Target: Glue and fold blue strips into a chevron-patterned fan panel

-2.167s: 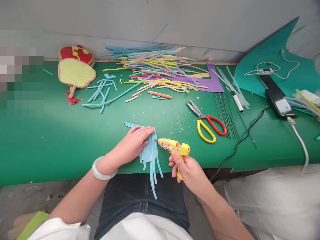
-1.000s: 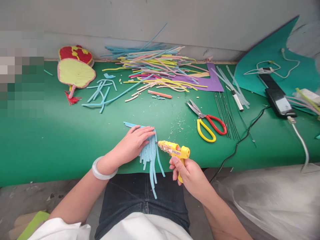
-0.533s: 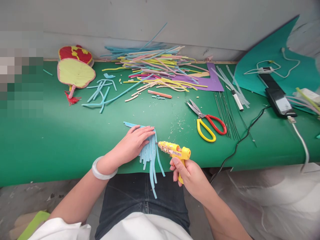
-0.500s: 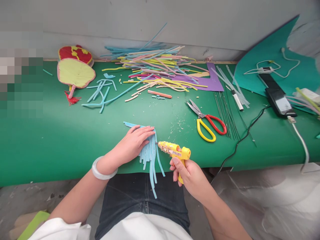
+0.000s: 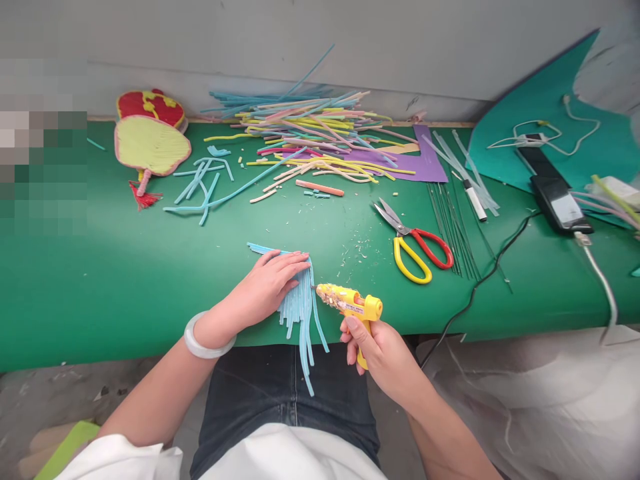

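Little has shifted since the earlier frames: your left hand point(image 5: 267, 287) has stayed flat on the blue strips point(image 5: 300, 310), and the glue gun point(image 5: 350, 303) has crept slightly toward you along their right edge.

Findings, present state:
- The left hand is open, palm down, fingers spread across the upper part of the strips. It pins them; it does not grasp them.
- Your right hand point(image 5: 377, 350) is clenched round the gun's grip. Whether a finger is pressing the trigger cannot be told.
- The strips lie at the near edge of the green table point(image 5: 125, 280), fanned side by side, with their longer ends hanging over the edge above your lap.
- The nozzle stands just beside the rightmost strip, if not touching it.

Recommendations, as a judgement: keep the pinning fingers clear of the nozzle line, hold the strips edge to edge without gaps, and draw the gun steadily so the bead stays thin.

Materials: the strips look soft, slender and faintly ribbed, and they bend freely. The gun is hard yellow plastic, its barrel crusted with old residue. The table covering is smooth, matte and littered with small offcuts. The scissors point(image 5: 413, 247) lie open, well apart to the right.
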Available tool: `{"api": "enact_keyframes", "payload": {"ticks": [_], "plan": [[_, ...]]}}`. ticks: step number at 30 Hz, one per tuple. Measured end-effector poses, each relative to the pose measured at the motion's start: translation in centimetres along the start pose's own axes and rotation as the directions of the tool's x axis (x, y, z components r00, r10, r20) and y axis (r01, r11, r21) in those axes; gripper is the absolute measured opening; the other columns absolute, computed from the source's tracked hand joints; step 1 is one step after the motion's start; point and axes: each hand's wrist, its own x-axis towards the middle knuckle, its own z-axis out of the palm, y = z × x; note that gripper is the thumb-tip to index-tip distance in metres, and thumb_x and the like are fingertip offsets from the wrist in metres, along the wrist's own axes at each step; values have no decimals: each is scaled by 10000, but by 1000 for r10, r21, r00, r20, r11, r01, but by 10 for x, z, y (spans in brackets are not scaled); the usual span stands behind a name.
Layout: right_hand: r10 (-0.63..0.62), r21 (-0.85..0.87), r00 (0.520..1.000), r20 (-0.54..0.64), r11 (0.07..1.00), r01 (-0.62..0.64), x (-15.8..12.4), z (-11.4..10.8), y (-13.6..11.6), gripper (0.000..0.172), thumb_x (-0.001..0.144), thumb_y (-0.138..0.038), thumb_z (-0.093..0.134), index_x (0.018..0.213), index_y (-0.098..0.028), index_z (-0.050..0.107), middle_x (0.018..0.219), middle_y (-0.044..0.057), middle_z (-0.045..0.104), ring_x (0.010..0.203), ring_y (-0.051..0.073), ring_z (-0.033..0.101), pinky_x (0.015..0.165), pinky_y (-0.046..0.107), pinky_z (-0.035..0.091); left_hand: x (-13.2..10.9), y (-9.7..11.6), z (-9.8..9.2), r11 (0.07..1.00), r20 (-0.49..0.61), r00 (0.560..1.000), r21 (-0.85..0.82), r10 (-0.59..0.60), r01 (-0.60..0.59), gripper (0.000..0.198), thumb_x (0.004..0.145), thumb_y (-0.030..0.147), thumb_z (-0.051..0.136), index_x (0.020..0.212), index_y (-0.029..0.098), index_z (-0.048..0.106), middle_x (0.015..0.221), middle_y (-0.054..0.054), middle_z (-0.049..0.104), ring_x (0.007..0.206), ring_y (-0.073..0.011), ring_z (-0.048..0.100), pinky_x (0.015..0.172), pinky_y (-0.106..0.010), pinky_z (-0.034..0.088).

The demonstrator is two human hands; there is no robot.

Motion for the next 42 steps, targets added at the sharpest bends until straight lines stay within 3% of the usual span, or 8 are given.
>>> {"api": "enact_keyframes", "payload": {"ticks": [42], "plan": [[54,-41,998,32,998,-52,-16,-3,2,693,767,-884,404,782,-208,558,568,-7,579,446,125,510,475,268,424,1,1,-1,1000,14,1000,-10,-15,15,381,1027,189,384,1383,227,515,1478,-89,551,1378,-207,498,1177,-487,316]]}}
